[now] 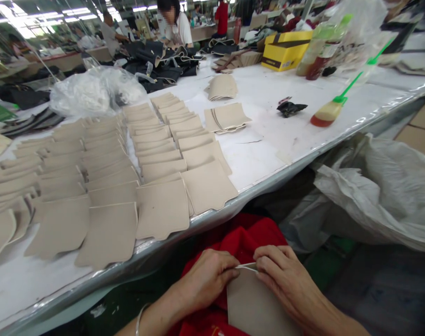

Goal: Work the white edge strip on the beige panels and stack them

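A beige leather-like panel [256, 303] with a pale edge lies over the red cloth [245, 235] on my lap. My left hand [212, 275] pinches the panel's top edge between thumb and fingers. Close beside it, my right hand [280, 270] has its fingers curled over the same edge. Between the two hands the edge looks slightly parted into two layers. On the table in front, several overlapping rows of similar beige panels [163, 207] run away from me, the nearest ones at the table's front edge.
The white-covered table [261, 144] has a plastic-wrapped edge. On it are small panel stacks [230, 116], a squeeze bottle with green nozzle [328, 112], black scrap [291, 108], a yellow box [286, 49] and clear plastic bags [96, 91]. A white sack [391, 186] sits right. People work behind.
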Available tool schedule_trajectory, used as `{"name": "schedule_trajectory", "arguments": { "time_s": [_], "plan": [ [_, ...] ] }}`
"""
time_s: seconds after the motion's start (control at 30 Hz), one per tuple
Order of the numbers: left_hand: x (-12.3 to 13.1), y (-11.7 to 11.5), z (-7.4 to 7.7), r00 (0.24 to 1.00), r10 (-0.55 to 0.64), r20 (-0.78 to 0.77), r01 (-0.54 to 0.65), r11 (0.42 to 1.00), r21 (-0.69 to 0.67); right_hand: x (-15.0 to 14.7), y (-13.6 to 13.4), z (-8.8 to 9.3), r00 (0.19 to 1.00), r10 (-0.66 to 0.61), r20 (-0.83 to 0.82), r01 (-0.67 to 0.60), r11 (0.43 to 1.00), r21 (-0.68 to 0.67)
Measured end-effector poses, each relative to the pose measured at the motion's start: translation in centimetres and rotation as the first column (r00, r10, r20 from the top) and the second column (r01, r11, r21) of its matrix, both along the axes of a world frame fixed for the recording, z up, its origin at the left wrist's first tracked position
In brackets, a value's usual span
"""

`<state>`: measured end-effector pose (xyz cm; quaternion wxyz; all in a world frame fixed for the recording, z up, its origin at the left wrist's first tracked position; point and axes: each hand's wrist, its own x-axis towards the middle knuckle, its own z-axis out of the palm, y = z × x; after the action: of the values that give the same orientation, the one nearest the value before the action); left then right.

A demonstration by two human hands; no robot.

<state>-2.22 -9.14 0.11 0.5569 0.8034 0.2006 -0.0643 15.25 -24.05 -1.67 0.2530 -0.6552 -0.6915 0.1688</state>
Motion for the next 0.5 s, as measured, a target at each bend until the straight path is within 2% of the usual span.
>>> {"name": "schedule_trajectory", "arguments": {
  "time_s": [0.23,0.4,0.5],
  "plan": [
    [0.2,0.4,0.0,0.997,-0.072,0.021,0.072,0.997,0.008,0.6,0.5,0.2,0.996,0.028,-0.08,-0.038,0.991,-0.127],
    [0.6,0.6,-1.0,0.997,-0.078,-0.024,0.079,0.995,0.056,1.0,0.5,0.4,0.986,0.092,-0.138,-0.109,0.987,-0.119],
    [0.8,0.4,-1.2,0.996,-0.089,-0.024,0.091,0.994,0.064,1.1,0.7,0.3,0.988,0.11,-0.11,-0.123,0.985,-0.125]
  ]
}}
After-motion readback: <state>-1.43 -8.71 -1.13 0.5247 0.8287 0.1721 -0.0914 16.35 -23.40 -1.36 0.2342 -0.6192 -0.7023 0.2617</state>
